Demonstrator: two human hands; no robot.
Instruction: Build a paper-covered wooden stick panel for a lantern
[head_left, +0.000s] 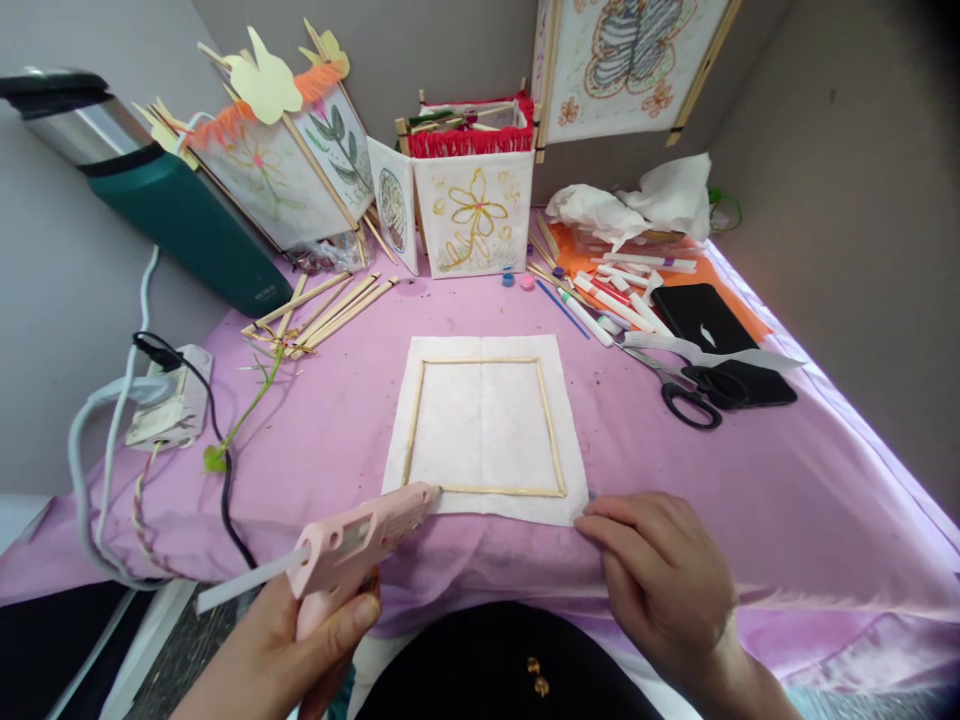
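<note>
A white paper napkin (480, 425) lies flat before me, with a square frame of thin wooden sticks (502, 490) resting on it. My left hand (330, 645) is closed round the handle of a pink hot glue gun (367, 530). A white glue stick (251, 582) juts from the gun's back end. The nozzle is at the near stick, by the frame's near left corner. With fingertips pressed together, my right hand (664, 570) holds the napkin's near right corner.
Left are a power strip (172, 400) with cords, a leaning teal bottle (187, 225) and wooden sticks (337, 310). Decorated paper lanterns (476, 215) stand behind. At right lie scissors (686, 395), a black phone (712, 320) and several markers (622, 300).
</note>
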